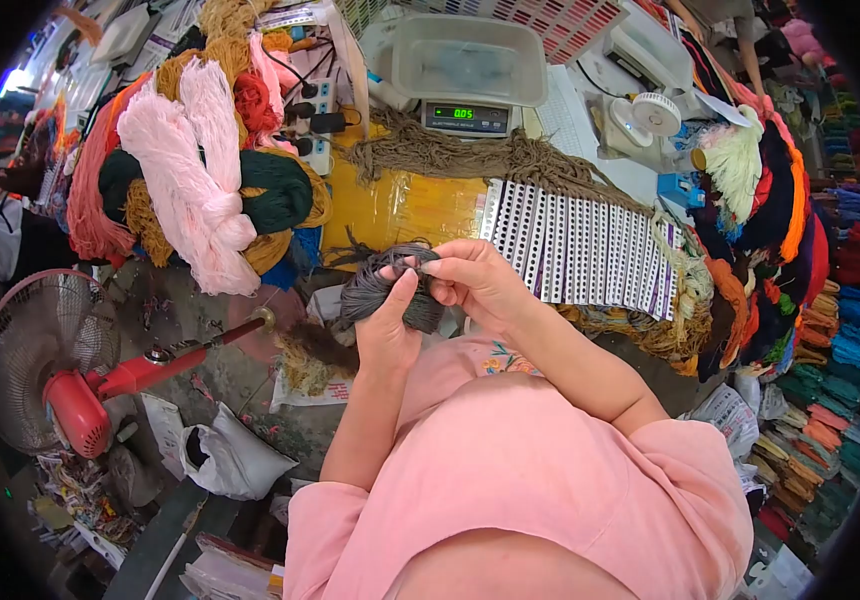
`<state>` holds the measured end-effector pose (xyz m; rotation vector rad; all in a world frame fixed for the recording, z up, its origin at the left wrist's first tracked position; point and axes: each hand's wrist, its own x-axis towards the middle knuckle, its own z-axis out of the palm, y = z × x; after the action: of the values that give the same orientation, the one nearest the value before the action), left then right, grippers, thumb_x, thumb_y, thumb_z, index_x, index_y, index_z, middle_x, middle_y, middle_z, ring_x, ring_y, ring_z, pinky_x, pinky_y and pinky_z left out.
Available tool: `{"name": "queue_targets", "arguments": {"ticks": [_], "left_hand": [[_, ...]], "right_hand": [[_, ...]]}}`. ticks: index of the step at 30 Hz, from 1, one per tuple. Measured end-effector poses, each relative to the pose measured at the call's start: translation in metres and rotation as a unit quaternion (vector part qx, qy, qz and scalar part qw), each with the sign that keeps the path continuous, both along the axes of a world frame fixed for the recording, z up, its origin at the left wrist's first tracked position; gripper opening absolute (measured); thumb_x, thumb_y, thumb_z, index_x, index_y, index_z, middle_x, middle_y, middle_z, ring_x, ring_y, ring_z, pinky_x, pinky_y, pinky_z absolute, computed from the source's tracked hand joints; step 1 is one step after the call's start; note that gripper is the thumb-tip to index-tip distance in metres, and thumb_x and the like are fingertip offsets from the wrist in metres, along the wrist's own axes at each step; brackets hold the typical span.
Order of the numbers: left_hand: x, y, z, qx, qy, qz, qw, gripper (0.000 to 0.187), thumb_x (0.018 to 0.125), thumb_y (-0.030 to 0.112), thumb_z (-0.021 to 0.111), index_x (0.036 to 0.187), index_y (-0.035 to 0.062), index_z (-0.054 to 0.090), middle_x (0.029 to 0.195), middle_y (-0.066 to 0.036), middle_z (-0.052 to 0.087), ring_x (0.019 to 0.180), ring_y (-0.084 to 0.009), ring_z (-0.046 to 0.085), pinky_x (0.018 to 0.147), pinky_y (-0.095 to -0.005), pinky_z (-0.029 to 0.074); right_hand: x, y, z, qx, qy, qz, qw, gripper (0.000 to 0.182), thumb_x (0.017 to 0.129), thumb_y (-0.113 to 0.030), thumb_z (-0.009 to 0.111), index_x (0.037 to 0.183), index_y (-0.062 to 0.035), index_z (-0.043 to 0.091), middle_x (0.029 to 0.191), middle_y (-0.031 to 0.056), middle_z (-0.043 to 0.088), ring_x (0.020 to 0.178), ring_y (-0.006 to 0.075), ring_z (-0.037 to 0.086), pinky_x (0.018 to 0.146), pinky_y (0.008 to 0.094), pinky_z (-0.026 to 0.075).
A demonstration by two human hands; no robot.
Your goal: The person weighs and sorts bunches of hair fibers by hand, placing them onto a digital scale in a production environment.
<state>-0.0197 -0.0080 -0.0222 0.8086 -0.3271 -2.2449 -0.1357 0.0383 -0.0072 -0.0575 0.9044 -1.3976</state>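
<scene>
A bundle of dark grey yarn (365,290) is held up in front of my chest, near the front edge of the table. My left hand (391,318) is wrapped round its lower side, thumb pointing up. At the bundle's upper right, my right hand (472,283) pinches with thumb and forefinger; a strand seems to be between the fingertips, too fine to be sure. Just beyond lies a yellow board (405,208) on the table. Rows of white punched strips (575,245) lie to the right of my hands, with a long brown-grey skein (460,150) stretched along their far side.
At the back stands a digital scale (465,118) reading 0.05, a clear plastic tray (468,60) on top. Pink skeins (185,170) hang at the left; a red floor fan (80,400) stands below. A small white fan (650,116) and coloured yarns (795,220) are at the right.
</scene>
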Motion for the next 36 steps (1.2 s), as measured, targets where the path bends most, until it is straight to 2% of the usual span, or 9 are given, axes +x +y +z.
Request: {"name": "queue_targets", "arguments": {"ticks": [13,21,25,27,29,32,33,34,36], "left_hand": [[-0.007,-0.002,0.009,0.030,0.025,-0.038,0.999,0.024,0.075,0.010,0.051,0.096,-0.0008,0.047,0.087,-0.007,0.053,0.079,-0.0160,0.051,0.072,-0.0278,0.041],[0.000,-0.011,-0.008,0.093,0.075,-0.099,0.988,0.017,0.081,0.018,0.044,0.090,0.0037,0.047,0.080,-0.005,0.054,0.078,-0.0161,0.051,0.077,-0.0309,0.040],[0.014,-0.025,-0.006,0.150,0.310,0.035,0.938,0.005,0.077,0.007,0.045,0.079,0.0117,0.046,0.065,0.004,0.048,0.064,-0.0071,0.049,0.068,-0.0284,0.043],[0.036,-0.049,-0.008,0.205,0.479,0.106,0.847,0.015,0.075,0.001,0.040,0.075,0.0150,0.042,0.058,0.008,0.041,0.054,-0.0023,0.043,0.062,-0.0269,0.043],[0.080,-0.067,-0.022,0.170,0.465,0.176,0.851,0.012,0.078,0.004,0.038,0.076,0.0143,0.042,0.061,0.006,0.041,0.056,-0.0048,0.041,0.057,-0.0247,0.042],[0.153,-0.080,-0.053,0.093,0.394,0.201,0.892,0.009,0.078,0.004,0.038,0.079,0.0103,0.043,0.065,0.002,0.042,0.060,-0.0099,0.043,0.055,-0.0251,0.041],[0.203,-0.085,-0.092,0.049,0.298,0.196,0.933,0.015,0.069,-0.002,0.042,0.081,0.0083,0.044,0.068,0.001,0.044,0.067,-0.0133,0.046,0.064,-0.0289,0.042],[0.241,-0.080,-0.117,-0.064,0.036,0.250,0.966,0.014,0.069,0.002,0.044,0.083,0.0057,0.045,0.089,-0.009,0.049,0.084,-0.0261,0.047,0.080,-0.0433,0.036],[0.310,-0.079,-0.157,-0.055,0.010,0.252,0.966,0.020,0.064,0.002,0.047,0.083,0.0050,0.050,0.090,-0.012,0.050,0.086,-0.0273,0.047,0.083,-0.0459,0.033]], "right_hand": [[-0.005,0.000,-0.003,-0.010,0.026,0.043,0.999,0.010,0.073,-0.004,0.052,0.081,-0.0011,0.058,0.069,0.0025,0.056,0.048,0.0059,0.047,0.044,0.0167,0.038],[-0.018,-0.001,0.000,-0.078,-0.230,0.033,0.970,0.011,0.076,-0.007,0.050,0.084,0.0001,0.052,0.060,-0.0015,0.047,0.044,0.0015,0.035,0.041,0.0151,0.030],[-0.037,-0.001,0.016,-0.055,-0.172,0.138,0.974,0.010,0.076,-0.009,0.050,0.080,0.0000,0.052,0.053,-0.0072,0.035,0.041,0.0001,0.026,0.038,0.0149,0.022],[-0.056,0.004,0.017,0.013,-0.042,0.132,0.990,0.011,0.075,-0.012,0.051,0.078,-0.0013,0.052,0.051,-0.0085,0.030,0.041,0.0005,0.024,0.037,0.0147,0.021],[-0.097,0.013,-0.002,0.057,0.047,0.076,0.994,0.012,0.075,-0.014,0.053,0.079,-0.0030,0.052,0.050,-0.0081,0.029,0.040,0.0011,0.024,0.035,0.0142,0.020],[-0.175,0.023,-0.015,0.098,-0.089,-0.134,0.982,0.008,0.077,-0.009,0.048,0.077,-0.0017,0.047,0.051,-0.0052,0.033,0.040,0.0030,0.030,0.034,0.0137,0.024],[-0.203,0.028,-0.025,0.048,-0.084,-0.155,0.983,0.008,0.077,-0.008,0.047,0.078,-0.0008,0.045,0.051,-0.0045,0.032,0.040,0.0038,0.029,0.037,0.0146,0.029],[-0.227,0.030,-0.035,-0.004,-0.079,-0.177,0.981,0.008,0.078,-0.007,0.046,0.079,0.0001,0.042,0.050,-0.0037,0.031,0.039,0.0045,0.029,0.040,0.0156,0.034],[-0.258,0.021,-0.033,0.046,0.022,-0.299,0.953,0.008,0.078,-0.005,0.044,0.081,0.0017,0.039,0.049,-0.0029,0.026,0.038,0.0060,0.026,0.055,0.0224,0.045]]}}
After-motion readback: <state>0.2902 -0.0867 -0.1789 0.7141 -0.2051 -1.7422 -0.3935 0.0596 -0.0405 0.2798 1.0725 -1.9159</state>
